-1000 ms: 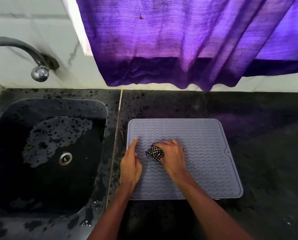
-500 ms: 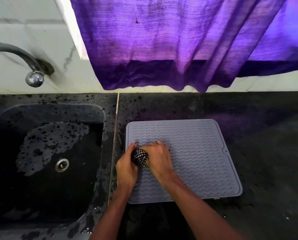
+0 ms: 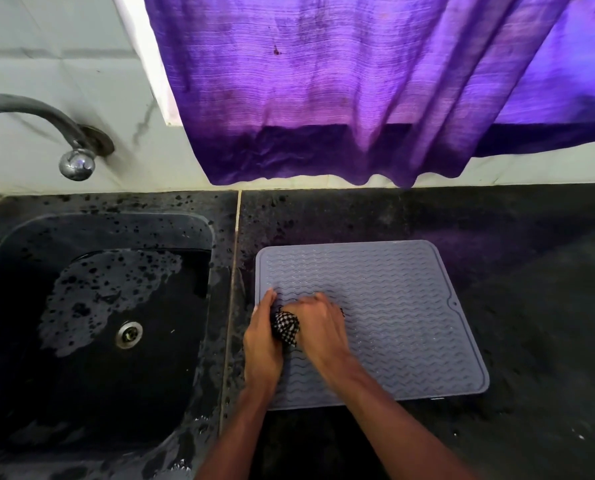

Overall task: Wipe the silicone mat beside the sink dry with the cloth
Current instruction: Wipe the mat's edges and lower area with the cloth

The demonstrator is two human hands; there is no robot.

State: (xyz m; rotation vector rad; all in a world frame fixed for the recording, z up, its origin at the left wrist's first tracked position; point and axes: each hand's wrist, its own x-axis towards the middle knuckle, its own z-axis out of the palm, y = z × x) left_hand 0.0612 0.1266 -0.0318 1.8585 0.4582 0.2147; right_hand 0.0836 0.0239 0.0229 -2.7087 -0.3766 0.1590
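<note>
You are gripping the bunched black-and-white checked cloth [image 3: 286,328] in your right hand [image 3: 318,327], pressing it against your flat, straight-fingered left hand [image 3: 263,344] on the grey ribbed silicone mat [image 3: 403,292], while droplets [image 3: 382,344] right of your hands are glistening, seemingly unwiped.

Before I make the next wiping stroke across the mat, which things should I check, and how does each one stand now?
1. Cloth held firmly: ok. The right hand grips the bunched checked cloth.
2. Cloth touching the mat: ok. It presses on the grey silicone mat near its left edge.
3. Mat held steady: ok. The left hand lies flat on the mat's left edge.
4. Path to the right free: ok. Nothing stands on the mat's right part.
5. Right part dry: not ok. Small shiny drops seem to lie there.
6. Mat flat on the counter: cannot tell. The arms hide its near left corner.
</note>
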